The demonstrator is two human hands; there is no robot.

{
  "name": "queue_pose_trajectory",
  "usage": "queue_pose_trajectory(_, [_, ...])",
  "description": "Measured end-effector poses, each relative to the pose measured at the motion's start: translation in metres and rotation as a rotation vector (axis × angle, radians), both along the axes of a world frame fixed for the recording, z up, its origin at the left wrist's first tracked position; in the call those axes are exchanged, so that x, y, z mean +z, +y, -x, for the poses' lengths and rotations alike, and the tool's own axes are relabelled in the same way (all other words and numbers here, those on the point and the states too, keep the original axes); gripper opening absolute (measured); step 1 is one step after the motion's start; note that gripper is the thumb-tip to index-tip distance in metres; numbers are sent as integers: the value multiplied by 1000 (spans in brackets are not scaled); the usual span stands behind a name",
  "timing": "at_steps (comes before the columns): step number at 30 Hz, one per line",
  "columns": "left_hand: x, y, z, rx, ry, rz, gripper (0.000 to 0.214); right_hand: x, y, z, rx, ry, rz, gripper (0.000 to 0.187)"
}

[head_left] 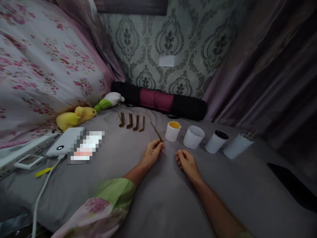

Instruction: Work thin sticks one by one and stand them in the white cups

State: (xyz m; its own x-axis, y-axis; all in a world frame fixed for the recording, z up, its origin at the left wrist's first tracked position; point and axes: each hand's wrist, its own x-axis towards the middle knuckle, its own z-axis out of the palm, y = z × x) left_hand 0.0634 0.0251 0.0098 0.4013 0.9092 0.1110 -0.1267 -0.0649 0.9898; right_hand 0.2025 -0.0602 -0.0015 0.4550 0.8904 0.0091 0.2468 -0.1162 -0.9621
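Note:
My left hand (153, 151) is pinched around the lower end of a thin, dark golden-brown strip (157, 133), which points up and away to the left. A short distance to the right, my right hand (187, 163) is closed with its fingers curled, and whatever is inside, if anything, is hidden. Beyond the left hand, several bent brown strips (136, 123) stand in a row on the grey sheet. Just past both hands are a white cup with a yellow inside (171, 133) and a wider white cup (193, 140).
Farther right stand a white cylinder with a black rim (215, 144) and another holding thin items (235, 148). A dark flat object (292, 185) lies at right. Left are a power bank (64, 142), power strip (29, 153), cable (41, 198) and plush toys (74, 119). A black-maroon bag (158, 100) lies behind.

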Motion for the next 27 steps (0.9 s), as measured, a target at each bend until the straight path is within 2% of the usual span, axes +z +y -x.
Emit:
queue_pose_trajectory(13, [-3, -9, 4, -7, 129, -315, 26, 4, -1, 2, 14, 35, -49, 39])
queue_pose_trajectory(20, [3, -13, 7, -5, 250, -606, 26, 8, -4, 3, 21, 42, -67, 38])
queue_pose_trajectory(27, [6, -17, 9, -31, 324, -684, 29, 9, -5, 3, 4, 87, -113, 38])
